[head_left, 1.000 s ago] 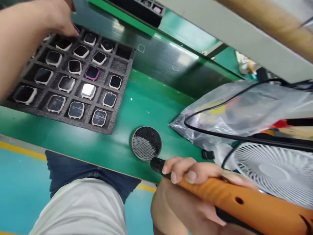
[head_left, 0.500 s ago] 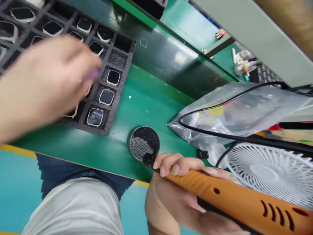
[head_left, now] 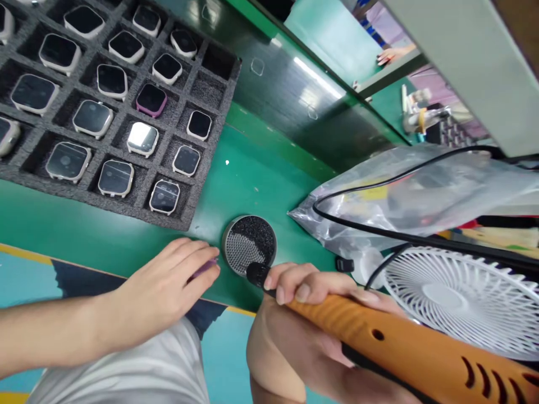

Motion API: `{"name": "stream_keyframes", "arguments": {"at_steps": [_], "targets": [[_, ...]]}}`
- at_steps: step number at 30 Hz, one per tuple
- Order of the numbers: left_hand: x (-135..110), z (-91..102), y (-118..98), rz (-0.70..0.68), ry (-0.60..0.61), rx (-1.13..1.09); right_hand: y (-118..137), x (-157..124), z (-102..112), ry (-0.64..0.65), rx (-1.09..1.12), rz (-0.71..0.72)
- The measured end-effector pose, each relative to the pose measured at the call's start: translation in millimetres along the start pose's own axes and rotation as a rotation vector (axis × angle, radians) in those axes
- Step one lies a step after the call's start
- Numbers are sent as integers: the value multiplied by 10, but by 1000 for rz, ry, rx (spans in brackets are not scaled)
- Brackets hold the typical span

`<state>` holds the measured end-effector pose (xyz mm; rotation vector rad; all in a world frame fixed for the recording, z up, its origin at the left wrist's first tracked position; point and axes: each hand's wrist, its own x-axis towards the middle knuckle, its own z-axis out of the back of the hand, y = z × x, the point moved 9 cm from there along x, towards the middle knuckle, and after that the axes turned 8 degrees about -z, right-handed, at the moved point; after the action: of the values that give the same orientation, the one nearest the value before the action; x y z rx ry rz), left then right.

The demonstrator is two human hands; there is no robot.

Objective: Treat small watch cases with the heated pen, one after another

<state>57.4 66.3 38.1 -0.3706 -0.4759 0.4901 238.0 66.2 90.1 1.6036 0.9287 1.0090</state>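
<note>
My left hand [head_left: 168, 286] is closed around a purple watch case [head_left: 202, 268], of which only a thin edge shows between the fingers. It is over the front edge of the bench, just left of a round dish [head_left: 249, 247]. A perforated plate partly covered with tiny black pieces fills that dish. My right hand [head_left: 311, 320] grips an orange electric screwdriver [head_left: 404, 342] whose black tip end points at the dish's near rim. A dark foam tray [head_left: 177, 216] at upper left holds several square watches, mostly pale, one purple [head_left: 151, 101].
To the right are a white fan [head_left: 455, 297], a clear plastic bag [head_left: 379, 185] and a black cable [head_left: 357, 223] looping over it. A metal frame [head_left: 463, 62] crosses the upper right. Beyond it another person's hand [head_left: 393, 55] shows at a green bench.
My left hand has come from over the foam tray down and right, close to the dish, with the purple piece in its fingers. The right hand and screwdriver have hardly moved.
</note>
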Motion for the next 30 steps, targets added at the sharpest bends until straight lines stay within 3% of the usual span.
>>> {"name": "stream_keyframes", "arguments": {"at_steps": [3,7,15,26,30], "targets": [[-45,-14,37,97,-49,13,6,-32,41,28,-135,-26],[-16,-134,-86,57,-64,-79,-29,-57,101,92,-240,-83],[24,-168,-94,53,-103,-102,-39,-211,181,117,-212,-84],[34,-175,-82,71,-115,-93,-201,-224,305,344,-52,-1],[40,-156,-84,72,-125,-92,-246,-266,324,303,-85,11]]}}
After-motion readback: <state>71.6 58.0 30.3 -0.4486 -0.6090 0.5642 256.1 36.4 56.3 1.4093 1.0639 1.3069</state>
